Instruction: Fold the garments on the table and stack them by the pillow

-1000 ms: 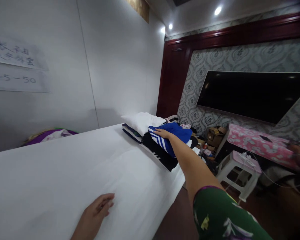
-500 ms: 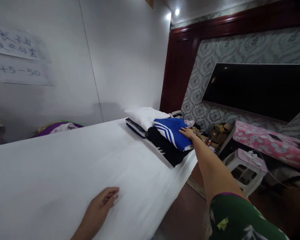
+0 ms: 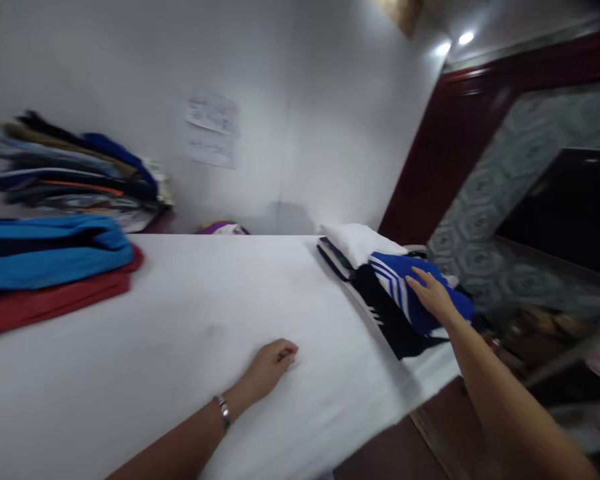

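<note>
My right hand point(image 3: 431, 293), fingers spread, is at a folded blue garment with white stripes point(image 3: 405, 283); whether the fingertips press on it or hover just above, I cannot tell. Under the blue garment lies a black garment with white marks point(image 3: 387, 317). A white folded garment point(image 3: 357, 241) rests behind, over a dark one with a pale edge point(image 3: 334, 260). My left hand point(image 3: 275, 363) has its fingers loosely curled with nothing visible in them, low over the white table point(image 3: 205, 347).
At the left end of the table lie blue folded clothes point(image 3: 55, 253) and a red garment point(image 3: 65, 300). Behind them rises a tall stack of folded clothes point(image 3: 75, 173). Paper notes point(image 3: 211, 133) hang on the wall. A dark screen point(image 3: 570, 213) is at the right.
The view has swung left, bringing the clothes at the left end into sight. My right hand has lifted slightly and its fingers have spread. The left hand stays curled.
</note>
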The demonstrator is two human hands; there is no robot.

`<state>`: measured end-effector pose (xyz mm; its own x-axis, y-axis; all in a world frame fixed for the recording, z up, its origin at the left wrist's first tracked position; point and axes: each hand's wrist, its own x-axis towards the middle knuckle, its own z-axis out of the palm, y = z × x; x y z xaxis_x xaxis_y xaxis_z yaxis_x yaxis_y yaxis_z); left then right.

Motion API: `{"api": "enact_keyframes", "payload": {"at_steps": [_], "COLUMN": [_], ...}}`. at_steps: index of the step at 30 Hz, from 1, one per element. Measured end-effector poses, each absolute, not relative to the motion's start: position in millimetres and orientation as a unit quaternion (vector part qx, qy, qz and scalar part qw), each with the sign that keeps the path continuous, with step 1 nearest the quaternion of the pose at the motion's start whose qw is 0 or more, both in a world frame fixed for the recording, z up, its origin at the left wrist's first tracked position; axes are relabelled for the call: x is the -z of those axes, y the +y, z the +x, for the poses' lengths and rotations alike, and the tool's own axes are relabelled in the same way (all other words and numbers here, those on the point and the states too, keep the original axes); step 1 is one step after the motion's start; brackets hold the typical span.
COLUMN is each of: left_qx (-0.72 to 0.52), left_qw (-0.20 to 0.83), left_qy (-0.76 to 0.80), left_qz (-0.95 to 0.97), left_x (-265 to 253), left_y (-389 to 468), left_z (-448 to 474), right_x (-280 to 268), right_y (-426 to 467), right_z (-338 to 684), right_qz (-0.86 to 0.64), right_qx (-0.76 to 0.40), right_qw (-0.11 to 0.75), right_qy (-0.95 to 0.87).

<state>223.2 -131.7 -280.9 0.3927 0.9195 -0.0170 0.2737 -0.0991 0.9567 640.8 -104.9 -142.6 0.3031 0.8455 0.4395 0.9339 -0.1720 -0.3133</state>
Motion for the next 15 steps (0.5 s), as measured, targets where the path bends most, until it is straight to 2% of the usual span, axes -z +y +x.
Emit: {"api": "enact_keyframes", "payload": {"at_steps": [4,7,9,12,15], "left_qx": [-0.318,-0.300,-0.273,-0.230,-0.218], "left_qw": [0.476,0.489,0.505,0.519,0.441], "left_qy": [0.446,0.457,0.457,0.456,0.466], "left_qz": [0.687,0.680,0.679,0.686,0.736], "left_x": [287.9,288.8,285.9,274.8,256.9], "left_y": [-134.0,-134.2,-134.0,-133.1,-130.3], "left_z": [223.8,226.2,225.7,212.1,174.5], "right_x": [187.1,227.9,250.9,275.1,291.0], "right_y": [-116.2,-131.8,-133.9,-122.4,-107.0], "right_z": [535.8,460.7,421.7,382.5,362.3], "right_qz": [-0.601,-0.525,-0.500,-0.489,-0.484], "right_qx": [-0.043,-0.184,-0.236,-0.263,-0.256], "right_qw": [0.264,0.187,0.149,0.162,0.201], "right_qy": [-0.753,-0.810,-0.820,-0.816,-0.813]}}
